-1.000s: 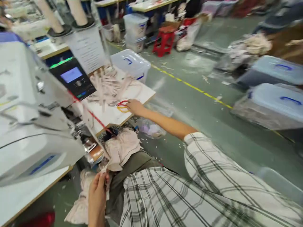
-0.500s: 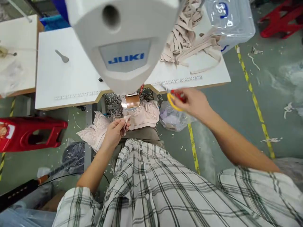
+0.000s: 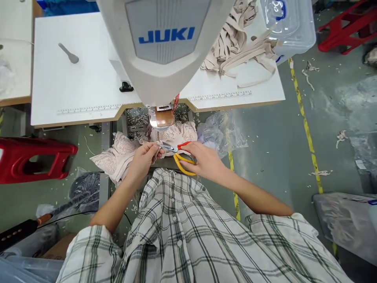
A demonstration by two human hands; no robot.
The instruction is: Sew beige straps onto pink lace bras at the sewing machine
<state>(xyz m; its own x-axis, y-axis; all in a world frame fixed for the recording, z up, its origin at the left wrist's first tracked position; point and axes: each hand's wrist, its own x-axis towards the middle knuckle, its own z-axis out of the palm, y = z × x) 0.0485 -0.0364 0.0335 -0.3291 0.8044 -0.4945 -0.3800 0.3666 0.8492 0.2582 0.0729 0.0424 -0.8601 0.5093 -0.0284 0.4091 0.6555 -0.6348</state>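
Pale pink lace fabric (image 3: 175, 133) hangs over my lap below the sewing machine head (image 3: 165, 47), with more of it bunched to the left. My left hand (image 3: 146, 157) pinches an edge of this fabric between thumb and fingers. Scissors with red and yellow handles (image 3: 184, 164) are in my right hand (image 3: 203, 159), my fingers in and around the loops. Their blades point left and their tips meet the fabric at my left fingertips. Whether the blades are parted is too small to tell.
The white machine table (image 3: 73, 86) has a front edge just beyond my hands. Beige straps (image 3: 232, 43) lie on its right side, near a clear plastic box (image 3: 291, 27). A red stool (image 3: 38, 159) stands at left; a plastic bag (image 3: 224, 131) lies at right.
My right hand has come left and down with the scissors, from near the table edge to my left hand. My left hand still pinches the fabric. The view has shifted slightly.
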